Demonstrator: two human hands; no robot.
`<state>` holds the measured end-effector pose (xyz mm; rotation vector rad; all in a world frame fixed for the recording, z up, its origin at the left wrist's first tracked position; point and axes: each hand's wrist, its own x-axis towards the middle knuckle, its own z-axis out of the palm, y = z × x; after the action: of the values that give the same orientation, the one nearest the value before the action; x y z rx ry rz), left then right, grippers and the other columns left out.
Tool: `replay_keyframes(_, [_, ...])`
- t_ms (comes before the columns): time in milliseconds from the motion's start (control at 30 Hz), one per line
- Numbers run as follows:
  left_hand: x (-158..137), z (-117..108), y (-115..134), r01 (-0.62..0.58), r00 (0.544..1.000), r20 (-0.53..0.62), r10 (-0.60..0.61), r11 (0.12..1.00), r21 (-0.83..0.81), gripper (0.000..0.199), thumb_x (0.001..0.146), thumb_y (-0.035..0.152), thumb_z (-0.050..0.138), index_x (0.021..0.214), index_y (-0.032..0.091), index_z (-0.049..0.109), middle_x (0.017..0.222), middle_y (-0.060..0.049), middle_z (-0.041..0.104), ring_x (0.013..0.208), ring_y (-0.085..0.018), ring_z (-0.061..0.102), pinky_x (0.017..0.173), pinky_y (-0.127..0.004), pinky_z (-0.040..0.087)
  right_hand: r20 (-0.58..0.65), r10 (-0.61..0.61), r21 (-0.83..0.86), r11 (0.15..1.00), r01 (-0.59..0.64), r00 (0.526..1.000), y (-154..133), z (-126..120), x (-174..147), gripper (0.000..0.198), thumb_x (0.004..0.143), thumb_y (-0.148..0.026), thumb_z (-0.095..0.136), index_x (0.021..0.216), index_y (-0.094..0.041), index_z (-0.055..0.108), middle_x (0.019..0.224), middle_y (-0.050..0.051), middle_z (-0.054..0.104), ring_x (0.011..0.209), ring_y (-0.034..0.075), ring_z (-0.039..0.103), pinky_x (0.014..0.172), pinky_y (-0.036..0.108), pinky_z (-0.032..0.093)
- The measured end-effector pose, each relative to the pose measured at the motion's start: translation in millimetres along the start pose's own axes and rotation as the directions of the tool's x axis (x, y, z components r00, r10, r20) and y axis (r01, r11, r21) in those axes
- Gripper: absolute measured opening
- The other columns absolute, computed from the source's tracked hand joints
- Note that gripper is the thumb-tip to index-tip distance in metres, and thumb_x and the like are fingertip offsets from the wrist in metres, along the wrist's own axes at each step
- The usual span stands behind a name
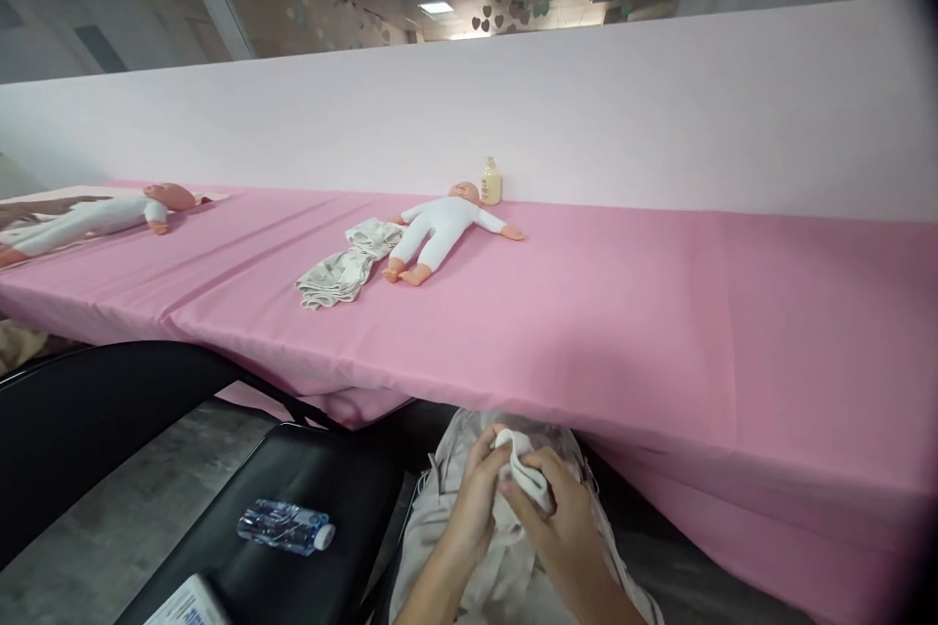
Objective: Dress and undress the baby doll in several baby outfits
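Above my lap, my left hand (pixel 480 483) and my right hand (pixel 557 508) both grip a small piece of white cloth (pixel 526 474). Its upper edge is folded into a loop between my fingers; whether it is a garment I cannot tell. On the pink-covered table (pixel 622 312) ahead lies a baby doll (pixel 440 225) in a white bodysuit, on its back with arms spread. Crumpled pale baby clothes (pixel 341 273) rest beside its left side in view. A yellowish bottle (pixel 490 183) stands upright near its head.
Another doll (pixel 109 215) in white lies at the far left, with a person's arm (pixel 44 207) beside it. A black chair (pixel 315 459) to my left carries a clear plastic bottle (pixel 285 526) and a white packet (pixel 189 605). A white partition (pixel 660 117) backs the table.
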<state>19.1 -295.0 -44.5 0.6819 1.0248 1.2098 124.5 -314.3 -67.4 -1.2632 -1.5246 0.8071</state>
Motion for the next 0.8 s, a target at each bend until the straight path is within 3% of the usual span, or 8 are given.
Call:
replay_keyframes(67, [-8.1, -1.6, 5.7, 0.024, 0.999, 0.037, -0.022, 0.998, -0.064, 0.021, 0.075, 0.029, 0.068, 0.085, 0.018, 0.053, 0.078, 0.001, 0.055, 0.073, -0.012, 0.053, 0.068, -0.020, 0.042, -0.010, -0.044, 0.017, 0.999, 0.044, 0.999, -5.4, -6.4, 1.0, 0.016, 0.086, -0.033, 0.058, 0.092, -0.019, 0.063, 0.088, 0.003, 0.063, 0.079, 0.017, 0.060, 0.072, 0.025, 0.046])
replay_keyframes(267, [-27.5, 1.2, 18.9, -0.017, 0.987, 0.161, 0.019, 1.000, -0.011, 0.031, 0.078, 0.035, 0.071, 0.100, 0.021, 0.055, 0.078, -0.001, 0.062, 0.066, -0.013, 0.057, 0.066, -0.023, 0.045, -0.065, 0.012, 0.076, 0.997, -0.007, 0.998, -23.5, -31.9, 6.7, 0.017, 0.089, -0.035, 0.057, 0.091, -0.021, 0.065, 0.084, 0.002, 0.067, 0.076, 0.017, 0.062, 0.069, 0.025, 0.050])
replay_keyframes(433, [-48.4, 3.8, 11.5, -0.060, 0.975, 0.203, 0.086, 0.990, -0.129, 0.057, 0.083, 0.046, 0.064, 0.133, 0.025, 0.047, 0.107, -0.009, 0.066, 0.101, -0.023, 0.061, 0.093, -0.034, 0.044, -0.066, -0.170, -0.032, 0.985, 0.168, 0.983, -27.5, -30.3, -11.2, 0.044, 0.083, -0.030, 0.065, 0.125, -0.022, 0.054, 0.118, 0.010, 0.063, 0.104, 0.025, 0.062, 0.087, 0.034, 0.053])
replay_keyframes(533, [-62.9, 4.2, 10.2, -0.184, 0.953, 0.245, 0.181, 0.983, -0.009, 0.069, 0.084, 0.050, 0.060, 0.144, 0.025, 0.037, 0.116, -0.012, 0.065, 0.115, -0.028, 0.056, 0.103, -0.040, 0.038, -0.091, -0.224, -0.041, 0.974, 0.222, 0.970, -25.9, -38.6, -12.7, 0.041, 0.087, -0.024, 0.058, 0.127, -0.023, 0.051, 0.117, 0.009, 0.065, 0.105, 0.023, 0.064, 0.086, 0.032, 0.055])
replay_keyframes(600, [-68.6, 2.7, 14.3, -0.377, 0.906, 0.273, 0.323, 0.909, 0.176, 0.057, 0.087, 0.044, 0.057, 0.141, 0.027, 0.045, 0.115, -0.012, 0.066, 0.117, -0.028, 0.055, 0.105, -0.041, 0.037, -0.066, -0.241, -0.001, 0.970, 0.241, 0.968, -26.4, -50.5, -10.2, 0.036, 0.089, -0.019, 0.053, 0.124, -0.025, 0.053, 0.114, 0.006, 0.067, 0.101, 0.020, 0.066, 0.083, 0.027, 0.056])
replay_keyframes(700, [-64.8, -2.1, 27.4, -0.649, 0.757, 0.295, 0.583, 0.623, 0.436, 0.040, 0.085, 0.027, 0.061, 0.125, 0.030, 0.061, 0.113, -0.008, 0.068, 0.110, -0.025, 0.058, 0.100, -0.037, 0.042, -0.081, -0.243, 0.038, 0.968, 0.247, 0.967, -30.2, -67.8, -8.6, 0.034, 0.088, -0.016, 0.053, 0.120, -0.028, 0.056, 0.109, 0.004, 0.068, 0.093, 0.018, 0.068, 0.077, 0.023, 0.057])
replay_keyframes(767, [-55.6, -4.2, 36.0, -0.677, 0.718, 0.316, 0.621, 0.517, 0.523, 0.053, 0.077, 0.021, 0.071, 0.128, 0.030, 0.058, 0.126, -0.008, 0.061, 0.116, -0.026, 0.054, 0.101, -0.036, 0.041, -0.061, -0.260, 0.060, 0.963, 0.264, 0.964, -33.9, -72.5, -10.2, 0.038, 0.087, -0.015, 0.056, 0.121, -0.030, 0.054, 0.106, 0.004, 0.068, 0.088, 0.018, 0.068, 0.072, 0.022, 0.057])
replay_keyframes(800, [-50.4, -4.2, 38.9, -0.668, 0.732, 0.347, 0.586, 0.520, 0.532, 0.061, 0.073, 0.022, 0.075, 0.131, 0.030, 0.055, 0.132, -0.008, 0.056, 0.121, -0.027, 0.051, 0.103, -0.036, 0.040, -0.035, -0.284, 0.070, 0.956, 0.286, 0.958, -35.8, -72.2, -11.2, 0.040, 0.086, -0.015, 0.056, 0.123, -0.030, 0.052, 0.106, 0.005, 0.067, 0.087, 0.019, 0.068, 0.072, 0.023, 0.058])
